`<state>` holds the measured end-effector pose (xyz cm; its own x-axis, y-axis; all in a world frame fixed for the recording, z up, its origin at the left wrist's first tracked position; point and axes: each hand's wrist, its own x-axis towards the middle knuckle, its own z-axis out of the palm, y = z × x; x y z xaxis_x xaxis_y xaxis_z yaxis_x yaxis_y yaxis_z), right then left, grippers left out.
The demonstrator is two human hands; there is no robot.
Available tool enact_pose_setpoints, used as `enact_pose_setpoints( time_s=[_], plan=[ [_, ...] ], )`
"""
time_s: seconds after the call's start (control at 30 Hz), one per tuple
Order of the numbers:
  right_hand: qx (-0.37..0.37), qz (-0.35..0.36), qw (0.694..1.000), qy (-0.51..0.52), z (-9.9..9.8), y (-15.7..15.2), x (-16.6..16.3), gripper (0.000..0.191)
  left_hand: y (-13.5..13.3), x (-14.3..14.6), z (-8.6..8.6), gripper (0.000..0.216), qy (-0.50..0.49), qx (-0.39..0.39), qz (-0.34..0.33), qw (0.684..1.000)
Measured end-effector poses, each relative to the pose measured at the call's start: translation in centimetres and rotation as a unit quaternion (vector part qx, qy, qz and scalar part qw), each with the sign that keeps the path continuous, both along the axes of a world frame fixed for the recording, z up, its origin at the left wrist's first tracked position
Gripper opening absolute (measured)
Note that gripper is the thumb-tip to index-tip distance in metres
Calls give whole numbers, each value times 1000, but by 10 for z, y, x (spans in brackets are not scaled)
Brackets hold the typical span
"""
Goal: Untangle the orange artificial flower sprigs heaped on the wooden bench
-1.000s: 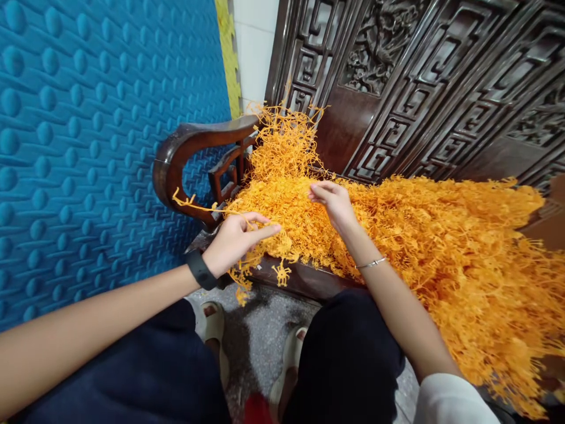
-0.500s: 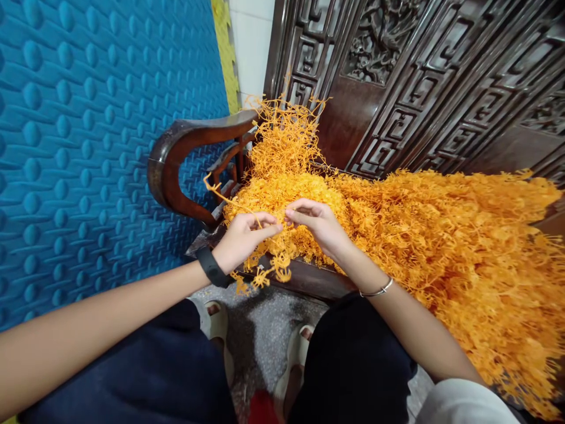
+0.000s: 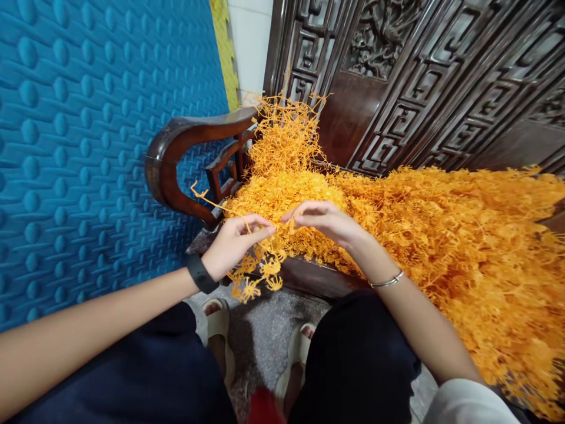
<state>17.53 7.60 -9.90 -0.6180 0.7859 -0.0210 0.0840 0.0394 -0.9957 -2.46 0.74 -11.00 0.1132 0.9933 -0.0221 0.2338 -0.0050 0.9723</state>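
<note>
Orange strands (image 3: 441, 235): heaped along the wooden seat (image 3: 309, 277), spilling over its front edge.
Left grip (image 3: 232, 250): pinching a thin strand at the seat's front-left corner.
Right grip (image 3: 329, 222): fingertips closed on the same tangle, just beside.
Room: open floor (image 3: 265, 330) below the front edge; armrest (image 3: 176, 147) close at left.
Change: right grip has come forward from mid-heap.

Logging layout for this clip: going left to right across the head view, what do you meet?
Blue padded mat, curved wooden armrest, left hand, right hand, silver bracelet. The orange strands spread under both hands, so unplaced.
</note>
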Motion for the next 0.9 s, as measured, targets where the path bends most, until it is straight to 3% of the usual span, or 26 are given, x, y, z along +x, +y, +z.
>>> enact_pose_setpoints(
  time_s=[0.07,0.13,0.23,0.33,0.47,0.53,0.7,0.8,0.9],
  plan=[
    [-6,54,998,-29,-2,-10,-12,9,2,-2,-1,19,-17,4,7,1000],
    [-13,46,998,-35,-3,-18,-22,10,3,-2,-3,20,-28,5,2,1000],
    [12,-7,1000,-26,-2,-20,-25,10,4,-3,-4,28,-57,-13,1,998],
    [100,-108,989,-1,-1,-5,-17,11,5,-4,-3,34,-84,-48,7,995],
    [241,-294,925,13,-8,43,-1,25,6,-4,-1,30,-104,-62,1,993],
    [284,-346,894,-32,-15,70,5,30,8,-3,-1,30,-111,-55,-9,992],
    [348,-338,855,-182,-32,105,16,48,12,5,2,27,-150,-38,-30,987],
    [417,-320,818,-234,-38,105,19,47,14,10,4,18,-150,-27,-28,988],
    [456,-353,779,-248,-41,100,16,45,15,16,4,14,-149,-27,-34,988]
  ],
)
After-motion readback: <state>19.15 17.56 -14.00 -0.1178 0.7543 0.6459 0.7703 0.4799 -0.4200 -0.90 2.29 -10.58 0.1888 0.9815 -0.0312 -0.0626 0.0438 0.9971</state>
